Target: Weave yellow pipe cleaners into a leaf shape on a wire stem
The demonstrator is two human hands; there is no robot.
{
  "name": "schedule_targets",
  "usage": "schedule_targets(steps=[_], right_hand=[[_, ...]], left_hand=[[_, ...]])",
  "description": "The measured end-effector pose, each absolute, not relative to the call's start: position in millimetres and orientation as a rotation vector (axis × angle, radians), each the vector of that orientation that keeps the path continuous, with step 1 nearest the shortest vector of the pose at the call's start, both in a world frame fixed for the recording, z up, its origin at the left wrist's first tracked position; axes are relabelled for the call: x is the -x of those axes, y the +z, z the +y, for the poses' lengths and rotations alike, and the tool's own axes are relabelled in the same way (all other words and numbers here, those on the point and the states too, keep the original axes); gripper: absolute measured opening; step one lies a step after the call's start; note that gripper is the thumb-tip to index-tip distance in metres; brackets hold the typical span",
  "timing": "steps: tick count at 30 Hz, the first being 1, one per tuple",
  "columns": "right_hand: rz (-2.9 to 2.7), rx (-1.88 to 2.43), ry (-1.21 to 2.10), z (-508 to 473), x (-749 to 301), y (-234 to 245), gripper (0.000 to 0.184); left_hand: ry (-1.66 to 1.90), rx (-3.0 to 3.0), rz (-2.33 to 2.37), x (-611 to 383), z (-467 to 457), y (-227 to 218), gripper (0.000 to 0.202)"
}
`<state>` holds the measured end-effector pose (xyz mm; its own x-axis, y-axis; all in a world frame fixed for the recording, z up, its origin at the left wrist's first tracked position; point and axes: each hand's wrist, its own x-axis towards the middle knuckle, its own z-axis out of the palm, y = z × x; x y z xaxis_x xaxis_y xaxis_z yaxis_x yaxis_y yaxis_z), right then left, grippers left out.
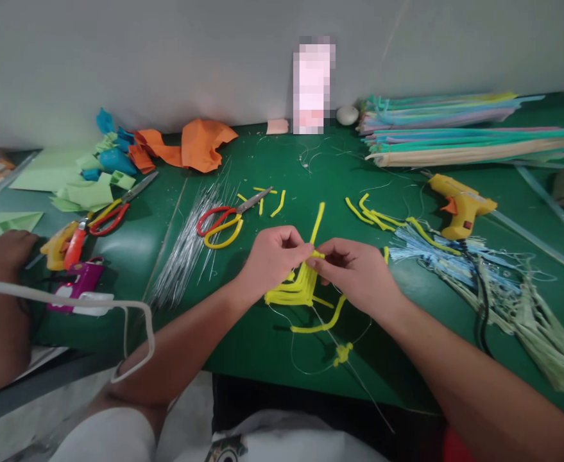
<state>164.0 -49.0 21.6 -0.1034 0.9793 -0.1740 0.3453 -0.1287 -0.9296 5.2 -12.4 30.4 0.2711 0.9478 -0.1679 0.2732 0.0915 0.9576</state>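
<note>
My left hand [282, 256] and my right hand [356, 269] meet over the green table, fingertips pinched on a yellow woven piece of fuzzy pipe cleaner [294, 294]. One yellow end [318, 221] sticks up between the hands. A thin wire runs from the piece down toward the table's front edge, with a small yellow knot [343, 354] on it. Below my right hand lies a curved yellow pipe cleaner [317, 329]. Red-and-yellow scissors [221, 221] rest left of my left hand, near short yellow cut pieces [278, 204]. The fingertips partly hide where they grip.
Bundled coloured pipe cleaners [464, 138] lie at the back right, near a yellow glue gun [462, 204] and blue and green tassels [484, 269]. Loose wires [190, 240] lie left, with orange paper [207, 144] behind. Another person's hand [15, 250] is at far left.
</note>
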Motion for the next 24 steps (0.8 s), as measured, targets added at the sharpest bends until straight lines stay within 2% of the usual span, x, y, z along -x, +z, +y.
schedule_targets(steps=[7,14,19,24], right_hand=[[-1.488,1.462,1.269,-47.0,-166.6,17.6,0.019],[-1.686,1.533,1.085,-49.3,-163.7,16.2,0.024],[-1.771,1.555,0.972,-51.1,-162.9,18.7,0.030],[-1.773,1.547,1.029,-49.3,-165.1,16.9,0.029]], left_hand=[[0.834,-1.522,1.196,-4.4,-15.2,26.5,0.023],[0.742,-1.577,1.189,-3.4,-17.0,27.8,0.017],[0.816,-1.602,1.203,-3.2,-16.4,26.2,0.015],[0.821,-1.594,1.188,-2.3,-15.5,24.7,0.015]])
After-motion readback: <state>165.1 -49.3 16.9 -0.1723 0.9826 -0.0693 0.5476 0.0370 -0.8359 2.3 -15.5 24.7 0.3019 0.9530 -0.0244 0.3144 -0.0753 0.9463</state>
